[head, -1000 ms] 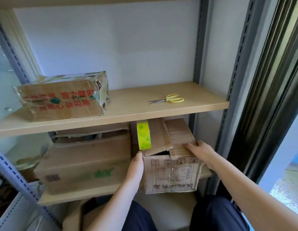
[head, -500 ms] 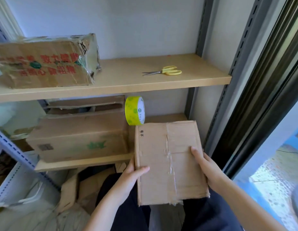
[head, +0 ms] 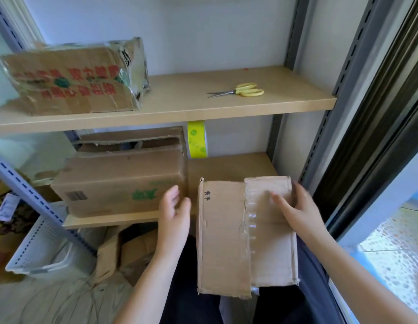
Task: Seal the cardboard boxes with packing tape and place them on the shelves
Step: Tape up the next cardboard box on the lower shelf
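A small brown cardboard box lies across my lap, its two top flaps folded down with old clear tape along the seam. My right hand lies on the right flap with fingers spread, pressing it down. My left hand hovers open just left of the box, not touching it. A yellow-green roll of packing tape stands on edge on the lower shelf, behind the box. Yellow-handled scissors lie on the upper shelf.
A tape-wrapped box with red print sits at the upper shelf's left. A larger brown box fills the lower shelf's left. A white plastic basket and loose cardboard lie on the floor. Grey shelf uprights stand at right.
The small box came off the lower shelf onto my lap. My left hand has let go of its left edge and now hovers beside it; my right hand moved onto the right flap.
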The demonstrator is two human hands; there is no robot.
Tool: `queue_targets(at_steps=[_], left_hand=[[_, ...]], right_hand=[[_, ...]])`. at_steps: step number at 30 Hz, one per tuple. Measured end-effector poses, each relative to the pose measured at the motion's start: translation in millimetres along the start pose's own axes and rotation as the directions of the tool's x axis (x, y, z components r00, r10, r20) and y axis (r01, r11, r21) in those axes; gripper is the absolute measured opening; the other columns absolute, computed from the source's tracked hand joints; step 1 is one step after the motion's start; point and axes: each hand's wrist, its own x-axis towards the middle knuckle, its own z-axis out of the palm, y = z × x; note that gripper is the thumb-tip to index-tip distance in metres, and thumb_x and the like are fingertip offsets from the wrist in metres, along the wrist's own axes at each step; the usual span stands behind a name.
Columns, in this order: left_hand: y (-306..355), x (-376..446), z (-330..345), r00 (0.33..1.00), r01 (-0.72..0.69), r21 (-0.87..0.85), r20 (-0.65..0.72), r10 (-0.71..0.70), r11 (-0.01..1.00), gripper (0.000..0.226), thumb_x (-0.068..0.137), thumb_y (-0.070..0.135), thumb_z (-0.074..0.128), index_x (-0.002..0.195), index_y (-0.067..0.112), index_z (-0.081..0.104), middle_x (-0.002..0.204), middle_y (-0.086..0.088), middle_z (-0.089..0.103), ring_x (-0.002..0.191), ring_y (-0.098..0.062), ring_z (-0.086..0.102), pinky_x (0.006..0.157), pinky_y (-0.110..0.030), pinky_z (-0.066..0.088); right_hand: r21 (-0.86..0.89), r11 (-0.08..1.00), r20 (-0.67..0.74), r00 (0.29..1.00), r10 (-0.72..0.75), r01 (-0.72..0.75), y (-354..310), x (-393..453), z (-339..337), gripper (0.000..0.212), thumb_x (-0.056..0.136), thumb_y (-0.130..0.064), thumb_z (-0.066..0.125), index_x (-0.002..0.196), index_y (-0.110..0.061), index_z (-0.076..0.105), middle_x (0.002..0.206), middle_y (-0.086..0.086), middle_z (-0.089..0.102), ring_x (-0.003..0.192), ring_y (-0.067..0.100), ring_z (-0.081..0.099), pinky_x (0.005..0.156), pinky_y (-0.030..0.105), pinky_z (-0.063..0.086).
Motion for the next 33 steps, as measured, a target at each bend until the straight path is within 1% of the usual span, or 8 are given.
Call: queue_targets(at_steps=[3, 6, 10, 19, 24, 28, 31, 33], left_hand=[[48.1, 24.3, 6.0, 0.956, -0.155, -0.037, -0.257, 0.14, 0.987, 0.018, 0.097, 0.02, 0.055, 0.114, 0.02, 0.062, 0.114, 0.001, 0.063, 0.099, -0.004, 0.06, 0.091, -0.024, 0.049], [94.5, 51.2, 21.6, 0.976, -0.143, -0.06, -0.174, 0.13, 0.988, 0.028, 0.096, 0.042, 0.057, 0.111, 0.02, 0.064, 0.106, 0.004, 0.067, 0.099, -0.008, 0.063, 0.09, -0.031, 0.051], [132.9, 67.6, 36.7, 0.997, 0.061, -0.129, 0.056, -0.054, 0.99, 0.05, 0.093, 0.063, 0.048, 0.119, 0.022, 0.058, 0.108, 0.0, 0.067, 0.096, -0.013, 0.063, 0.069, -0.027, 0.046], [174.8, 39.3, 15.5, 0.992, -0.122, 0.02, -0.038, 0.123, 0.992, 0.042, 0.096, 0.039, 0.056, 0.066, 0.012, 0.067, 0.057, -0.002, 0.068, 0.06, -0.022, 0.065, 0.06, -0.027, 0.051], [198.0, -10.2, 7.5, 0.965, -0.219, -0.042, 0.136, 0.223, 0.975, 0.018, 0.101, 0.025, 0.053, 0.089, 0.021, 0.065, 0.065, -0.004, 0.072, 0.055, -0.012, 0.062, 0.06, -0.025, 0.049], [166.9, -47.7, 10.2, 0.922, -0.375, -0.245, -0.004, 0.386, 0.894, 0.03, 0.104, 0.034, 0.047, 0.131, 0.028, 0.056, 0.107, 0.004, 0.072, 0.094, -0.003, 0.068, 0.08, -0.017, 0.05], [106.0, -61.6, 18.4, 0.778, -0.582, 0.039, -0.262, 0.57, 0.812, 0.03, 0.101, 0.015, 0.041, 0.126, 0.016, 0.056, 0.115, 0.004, 0.06, 0.107, -0.013, 0.058, 0.09, -0.029, 0.049], [64.2, -55.9, 36.4, 0.752, -0.601, 0.324, -0.081, 0.655, 0.73, 0.035, 0.098, 0.022, 0.046, 0.132, 0.013, 0.052, 0.125, 0.001, 0.053, 0.119, -0.016, 0.052, 0.099, -0.04, 0.046]], right_hand=[[-0.191, 0.924, -0.13, 0.925, -0.358, 0.331, -49.2, 19.0, 5.7, 0.062, 0.094, -0.047, 0.058, 0.146, -0.018, 0.043, 0.15, -0.005, 0.042, 0.135, 0.014, 0.043, 0.109, 0.031, 0.038], [-0.13, 0.877, 0.019, 0.885, -0.464, 0.463, -109.7, 41.3, 28.2, 0.046, 0.096, -0.042, 0.057, 0.137, -0.021, 0.055, 0.138, -0.009, 0.054, 0.12, 0.008, 0.051, 0.095, 0.017, 0.034], [0.103, 0.952, 0.249, 0.92, -0.304, 0.287, -174.2, 59.9, 63.5, 0.055, 0.096, -0.058, 0.048, 0.12, -0.012, 0.066, 0.109, -0.004, 0.067, 0.103, 0.013, 0.059, 0.089, 0.025, 0.041], [0.414, 0.89, 0.405, 0.914, 0.009, -0.193, -235.8, 52.4, 78.6, 0.026, 0.095, -0.02, 0.06, 0.075, -0.005, 0.056, 0.035, 0.005, 0.039, 0.024, 0.014, 0.036, 0.034, 0.018, 0.035], [0.389, 0.913, 0.481, 0.872, -0.087, -0.123, -232.7, 27.9, 39.8, 0.024, 0.097, -0.017, 0.055, 0.079, -0.001, 0.059, 0.036, 0.004, 0.048, 0.031, 0.013, 0.048, 0.043, 0.022, 0.042], [0.619, 0.785, 0.403, 0.87, -0.283, -0.031, -210.5, 18.3, 7.3, 0.027, 0.098, -0.017, 0.058, 0.113, 0.004, 0.067, 0.094, 0.015, 0.073, 0.071, 0.016, 0.07, 0.068, 0.031, 0.059], [0.765, 0.636, 0.346, 0.897, -0.274, -0.101, -173.6, 20.5, -19.9, 0.019, 0.097, -0.018, 0.055, 0.098, -0.006, 0.069, 0.101, 0.009, 0.072, 0.09, 0.02, 0.069, 0.091, 0.037, 0.053], [0.787, 0.577, 0.388, 0.903, -0.186, -0.219, -143.6, 22.5, -33.3, 0.021, 0.097, -0.021, 0.053, 0.092, -0.01, 0.069, 0.092, 0.004, 0.073, 0.083, 0.016, 0.069, 0.087, 0.033, 0.055]])
